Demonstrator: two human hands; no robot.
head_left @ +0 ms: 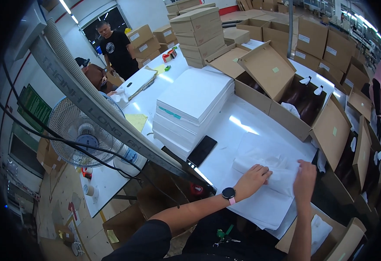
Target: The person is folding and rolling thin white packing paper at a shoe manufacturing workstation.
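Observation:
A crumpled bundle of thin white paper [282, 170] lies on flat white sheets [260, 213] near the table's front right edge. My left hand [253, 180] presses on the bundle's left side, its fingers curled and closed on the paper. On the other side, my right hand [304, 180] grips the right edge of the paper with bent fingers. Whatever the paper may wrap is hidden. A watch with a pink strap [229, 194] is on my left wrist.
A black phone [202, 150] lies beside a tall stack of white paper [195, 95]. Open cardboard boxes [282, 111] holding dark brown items line the right. A metal post [90, 100] and a fan [84, 130] stand left. Two people work across the table; another stands far right.

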